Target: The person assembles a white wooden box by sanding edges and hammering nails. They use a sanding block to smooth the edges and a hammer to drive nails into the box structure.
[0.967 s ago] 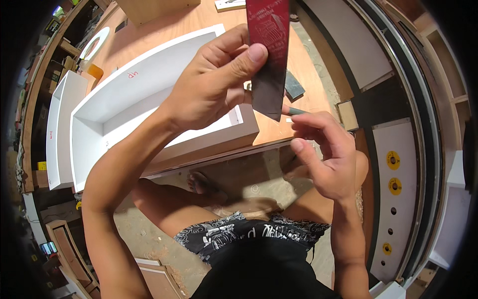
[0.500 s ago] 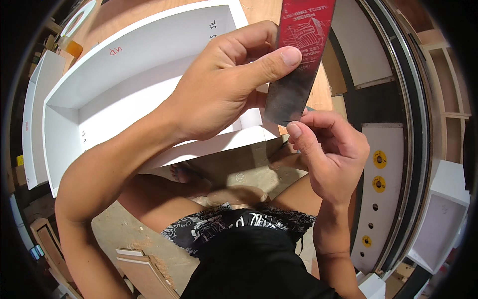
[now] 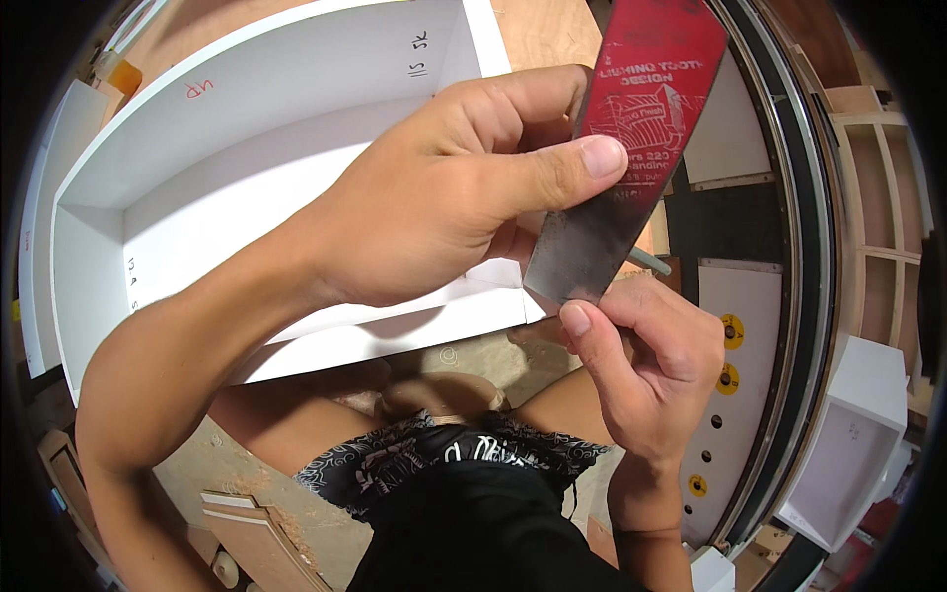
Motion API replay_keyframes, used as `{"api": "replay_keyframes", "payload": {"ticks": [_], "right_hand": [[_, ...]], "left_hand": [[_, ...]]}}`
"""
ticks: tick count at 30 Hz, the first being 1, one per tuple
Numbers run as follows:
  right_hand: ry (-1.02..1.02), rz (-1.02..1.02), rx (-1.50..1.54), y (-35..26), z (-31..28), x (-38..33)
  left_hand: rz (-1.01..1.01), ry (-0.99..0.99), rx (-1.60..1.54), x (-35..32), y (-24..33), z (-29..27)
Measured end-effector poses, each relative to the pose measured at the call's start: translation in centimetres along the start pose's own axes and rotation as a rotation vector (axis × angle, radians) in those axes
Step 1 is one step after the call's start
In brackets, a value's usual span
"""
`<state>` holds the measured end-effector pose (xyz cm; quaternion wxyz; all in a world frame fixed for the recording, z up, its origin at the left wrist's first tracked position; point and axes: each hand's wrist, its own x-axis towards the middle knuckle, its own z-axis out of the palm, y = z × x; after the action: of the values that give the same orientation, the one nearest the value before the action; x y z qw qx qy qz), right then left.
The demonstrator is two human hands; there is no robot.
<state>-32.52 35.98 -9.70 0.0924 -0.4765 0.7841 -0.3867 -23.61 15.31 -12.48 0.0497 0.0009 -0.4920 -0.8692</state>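
A flat metal blade (image 3: 641, 109), with a worn red coating and a bare dark end, is held slanting above the near edge of a white box. My left hand (image 3: 434, 187) is closed on it, the thumb flat across its printed face and the other fingers behind. Against the blade's lower end, my right hand (image 3: 651, 365) pinches thumb and forefinger together. Whether the pinch holds the blade's corner or some small bit there cannot be made out. Beneath my left arm lies the open white box (image 3: 296, 178), with handwritten marks on its inner walls.
A wooden worktop (image 3: 547, 39) carries the box. On the right stand a long white panel (image 3: 730, 434) with yellow round stickers, a smaller white box (image 3: 848, 444) and a wooden frame (image 3: 878, 178). Brown boards (image 3: 261, 543) and sawdust lie at floor level on the left.
The blade and my left hand have come lower and slightly right, and the blade slants more. My right hand stays pinched at its end, a little lower. The whole view has shifted slightly.
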Motion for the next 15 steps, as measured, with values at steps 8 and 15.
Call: {"api": "replay_keyframes", "payload": {"ticks": [8,15], "right_hand": [[-0.012,-0.072,-0.054,-0.02,-0.24,0.15],[-0.069,-0.115,-0.021,-0.42,-0.58,0.67]], "left_hand": [[-0.038,-0.023,-0.014,-0.28,0.60,0.20],[-0.104,0.027,0.010,-0.52,0.79,0.13]]}}
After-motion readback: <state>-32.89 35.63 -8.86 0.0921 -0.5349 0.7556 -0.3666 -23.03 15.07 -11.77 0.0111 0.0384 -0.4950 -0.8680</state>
